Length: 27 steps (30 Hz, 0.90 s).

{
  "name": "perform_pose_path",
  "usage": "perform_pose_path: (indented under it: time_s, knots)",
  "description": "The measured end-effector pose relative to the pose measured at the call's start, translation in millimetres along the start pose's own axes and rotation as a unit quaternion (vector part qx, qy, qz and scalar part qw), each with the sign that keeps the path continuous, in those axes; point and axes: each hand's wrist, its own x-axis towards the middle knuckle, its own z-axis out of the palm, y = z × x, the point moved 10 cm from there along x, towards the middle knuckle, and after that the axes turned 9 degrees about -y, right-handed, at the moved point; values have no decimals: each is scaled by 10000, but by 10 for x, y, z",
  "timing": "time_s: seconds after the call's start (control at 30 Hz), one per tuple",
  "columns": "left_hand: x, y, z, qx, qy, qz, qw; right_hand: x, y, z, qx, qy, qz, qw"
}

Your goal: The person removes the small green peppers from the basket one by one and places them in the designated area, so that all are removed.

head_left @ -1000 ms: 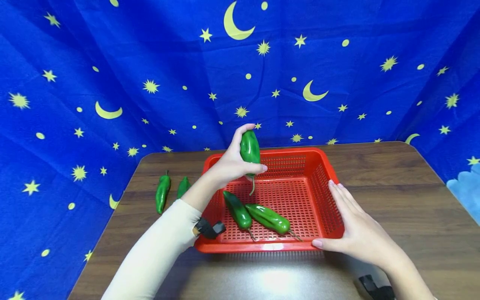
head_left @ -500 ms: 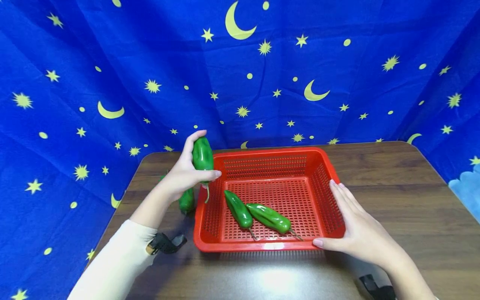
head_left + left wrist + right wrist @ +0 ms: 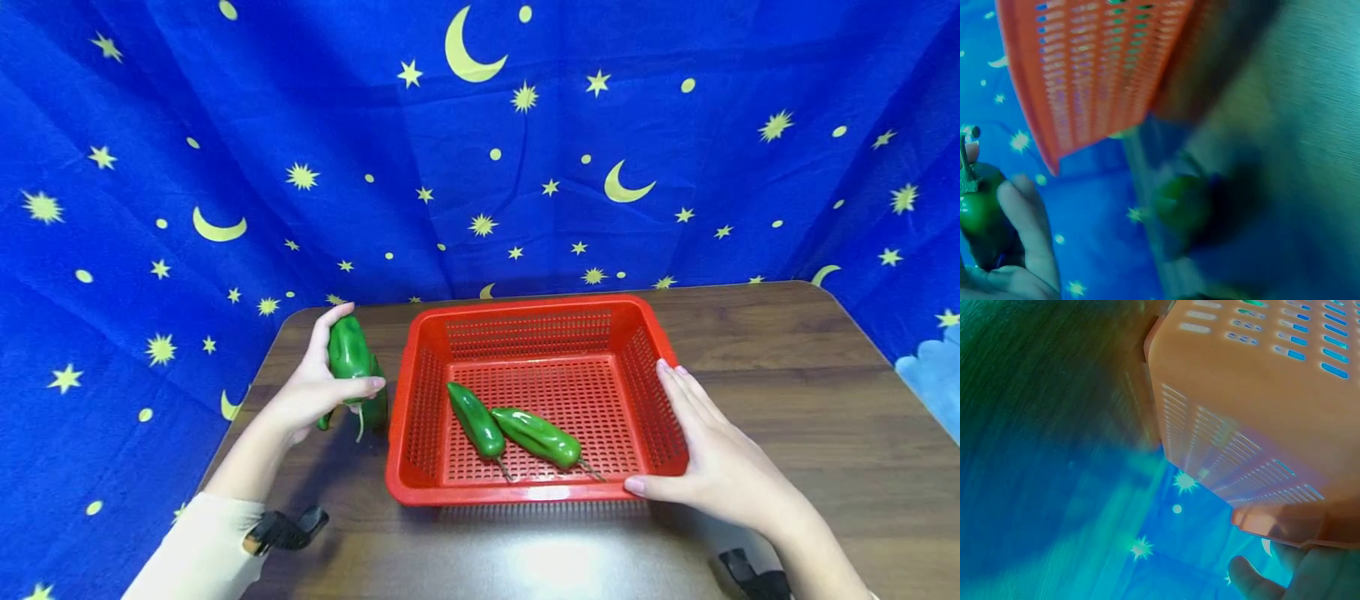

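Observation:
My left hand [image 3: 306,393] grips a green pepper [image 3: 348,350] by its sides, stem hanging down, left of the red basket [image 3: 525,494]. In the left wrist view, the held pepper [image 3: 984,203] sits between thumb and fingers. Just beyond it a second pepper [image 3: 378,408] lies on the table, partly covered. Only the tip of a third pepper [image 3: 323,422] shows below the hand. My right hand [image 3: 723,458] rests on the basket's front right corner, fingers straight along the side, thumb on the front rim. Two green peppers [image 3: 477,423] lie inside the basket.
The basket stands on a wooden table [image 3: 787,375]. A blue cloth [image 3: 555,125] with yellow moons and stars hangs behind the table and along its sides. Black straps [image 3: 281,530] circle both wrists.
My left hand has carried the held pepper from above the basket to the left and down, beside the peppers on the table. The right hand and the basket have stayed put.

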Motion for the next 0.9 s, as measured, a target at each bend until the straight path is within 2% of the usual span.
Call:
perform_pose_path:
  time_s: [0.2,0.4,0.6,0.9]
  knots:
    - [-189,-397,-162,323,208,-108,9992,10,11,13,-4,-70,43,10000]
    - [-287,-721,-128,719,101,-344,9968,9,22,16,19,-60,45,10000]
    - [-320,-890,-50,1386,-1,-443,9894,4,6,-1,47,31,-24,10000]
    - [-326,-1074,34,1876,-285,-785,9787,4,-2,-6,70,5,-11,10000]
